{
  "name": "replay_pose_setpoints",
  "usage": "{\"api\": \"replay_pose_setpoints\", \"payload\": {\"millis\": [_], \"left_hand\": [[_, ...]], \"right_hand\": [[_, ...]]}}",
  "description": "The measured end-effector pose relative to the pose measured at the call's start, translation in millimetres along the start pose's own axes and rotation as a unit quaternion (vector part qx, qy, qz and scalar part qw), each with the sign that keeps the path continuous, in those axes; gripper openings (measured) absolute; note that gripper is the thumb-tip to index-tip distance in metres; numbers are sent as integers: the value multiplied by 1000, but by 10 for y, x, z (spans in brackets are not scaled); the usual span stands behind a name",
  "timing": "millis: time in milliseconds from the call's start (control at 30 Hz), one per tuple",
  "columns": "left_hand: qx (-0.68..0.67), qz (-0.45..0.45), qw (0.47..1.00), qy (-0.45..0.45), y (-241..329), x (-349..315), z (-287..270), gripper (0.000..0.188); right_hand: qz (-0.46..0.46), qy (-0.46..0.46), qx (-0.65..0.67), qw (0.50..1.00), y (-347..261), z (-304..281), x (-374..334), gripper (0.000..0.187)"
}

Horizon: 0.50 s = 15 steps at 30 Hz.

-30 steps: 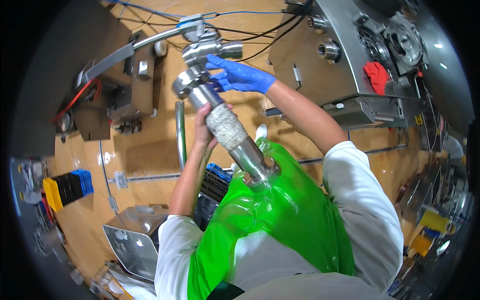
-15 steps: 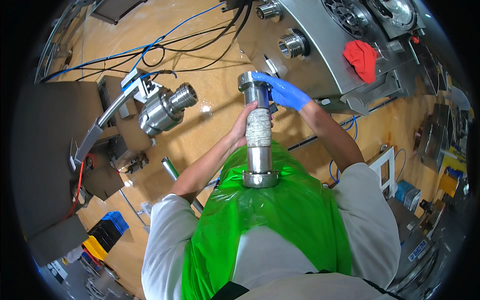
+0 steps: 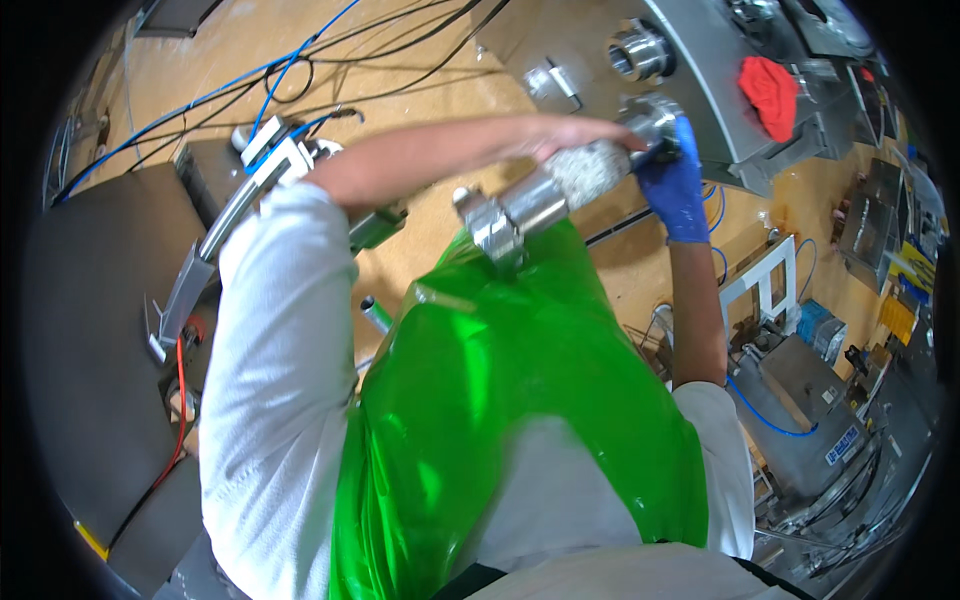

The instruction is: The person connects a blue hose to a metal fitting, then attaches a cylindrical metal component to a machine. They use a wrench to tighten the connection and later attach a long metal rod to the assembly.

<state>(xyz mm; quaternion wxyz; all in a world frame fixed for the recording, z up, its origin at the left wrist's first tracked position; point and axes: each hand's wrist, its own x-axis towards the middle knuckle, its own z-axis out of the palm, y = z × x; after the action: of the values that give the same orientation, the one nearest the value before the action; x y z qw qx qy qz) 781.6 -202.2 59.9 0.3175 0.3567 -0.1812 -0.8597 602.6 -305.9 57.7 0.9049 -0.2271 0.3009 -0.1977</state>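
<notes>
A stainless steel pipe (image 3: pixel 537 202) with flanged ends and a white, rough-textured wrapped middle lies slanted across my front. Its near end rests close to my green apron (image 3: pixel 560 330), and its far end points up to the right. Bare, my left hand (image 3: pixel 590 135) reaches over the far part of the pipe and curls around it, blurred by motion. In a blue glove, my right hand (image 3: pixel 672 190) grips the far end fitting from the right side. Parts of both hands' fingers are hidden behind the metal.
A steel machine (image 3: pixel 690 120) with a threaded port (image 3: pixel 640 50) stands just beyond the pipe's far end. On it lies a red cloth (image 3: pixel 768 98). Left of me are a dark grey cabinet (image 3: pixel 110 290) and a metal bracket arm (image 3: pixel 225 215). Black and blue cables (image 3: pixel 290 75) cross the floor.
The pipe has swung from upright in front of me to a slant, its far end moving right toward the machine. My left arm now crosses over, and both hands have moved right.
</notes>
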Motion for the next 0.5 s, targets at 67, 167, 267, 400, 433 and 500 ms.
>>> {"api": "replay_pose_setpoints", "payload": {"millis": [67, 167, 267, 400, 433, 500], "left_hand": [[98, -23, 995, 26, 260, -96, 77, 52], [177, -45, 983, 11, 419, -198, -24, 57], [245, -59, 968, 12, 383, -37, -388, 62], [269, -26, 963, 11, 362, -237, -531, 69], [293, -6, 956, 24, 396, -312, -507, 72], [323, -40, 943, 74, 584, -442, -333, 79]], "right_hand": [[-43, 20, -10, 999, 46, 77, -104, 39], [-41, 33, 59, 997, 62, 93, -110, 41], [-68, 79, 52, 993, 136, 200, 5, 44], [-261, 58, -466, 844, 392, 187, 70, 28], [-210, 51, -384, 897, 389, 183, 168, 26], [-147, 47, -313, 937, 313, 198, 260, 25]]}}
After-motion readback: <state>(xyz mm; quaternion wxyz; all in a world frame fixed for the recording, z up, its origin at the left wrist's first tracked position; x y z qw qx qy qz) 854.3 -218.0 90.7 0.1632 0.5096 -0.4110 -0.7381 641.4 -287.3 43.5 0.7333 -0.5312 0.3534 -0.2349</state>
